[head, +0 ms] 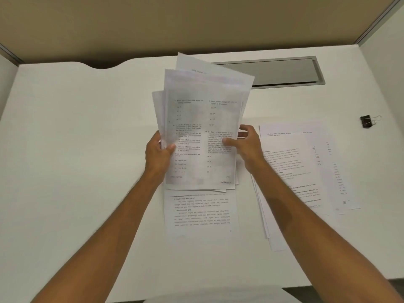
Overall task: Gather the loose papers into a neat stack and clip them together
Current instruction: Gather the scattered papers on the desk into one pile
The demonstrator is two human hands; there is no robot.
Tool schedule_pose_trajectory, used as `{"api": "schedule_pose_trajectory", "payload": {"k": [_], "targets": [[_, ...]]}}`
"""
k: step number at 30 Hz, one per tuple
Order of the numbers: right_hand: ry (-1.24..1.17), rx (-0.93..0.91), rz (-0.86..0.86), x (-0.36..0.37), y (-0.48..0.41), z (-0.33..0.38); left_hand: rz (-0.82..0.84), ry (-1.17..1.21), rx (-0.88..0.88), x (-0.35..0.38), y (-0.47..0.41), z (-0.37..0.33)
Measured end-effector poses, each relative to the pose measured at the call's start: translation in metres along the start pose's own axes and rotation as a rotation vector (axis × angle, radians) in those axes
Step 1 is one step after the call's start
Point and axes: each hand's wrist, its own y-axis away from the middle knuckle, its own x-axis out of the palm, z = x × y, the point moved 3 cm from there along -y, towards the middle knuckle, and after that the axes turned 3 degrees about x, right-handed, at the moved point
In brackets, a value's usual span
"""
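Note:
A fanned bundle of printed papers [201, 119] is held up above the middle of the white desk [76, 149]. My left hand [158, 154] grips its left edge, thumb on the front sheet. My right hand [246, 143] holds the right edge, thumb on the front and fingers behind. The sheets are uneven, their top edges splayed. One printed sheet [201, 213] lies flat on the desk just below the bundle. Several more loose sheets [306, 169] lie spread to the right, partly under my right forearm. A black binder clip [366, 121] sits at the far right.
A grey metal cable hatch [284, 72] is set into the desk behind the papers. Beige partition walls [153, 25] close the desk at the back and sides. The desk's front edge runs near the bottom of the view.

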Motion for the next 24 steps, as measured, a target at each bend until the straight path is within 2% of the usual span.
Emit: {"api": "schedule_pose_trajectory", "payload": {"k": [2, 4, 6, 11, 14, 19, 24], "targets": [[-0.125, -0.014, 0.228, -0.007, 0.003, 0.002, 0.015, 0.088, 0.037, -0.005, 0.004, -0.01], [-0.146, -0.032, 0.422, -0.01, 0.009, 0.005, 0.029, 0.186, 0.068, -0.01, 0.007, -0.02], [-0.16, -0.093, 0.478, -0.012, 0.015, 0.01, 0.033, 0.264, 0.102, -0.014, 0.008, -0.032], [-0.185, -0.388, 0.337, -0.015, 0.033, 0.044, 0.086, 0.405, 0.187, -0.022, 0.015, -0.08], [-0.183, -0.48, 0.283, -0.015, 0.044, 0.065, 0.118, 0.411, 0.253, -0.027, 0.023, -0.108], [-0.219, -0.564, 0.219, -0.015, 0.054, 0.079, 0.103, 0.361, 0.364, -0.027, 0.037, -0.132], [-0.167, -0.513, 0.189, -0.012, 0.052, 0.07, 0.094, 0.296, 0.344, -0.021, 0.039, -0.12]]}}
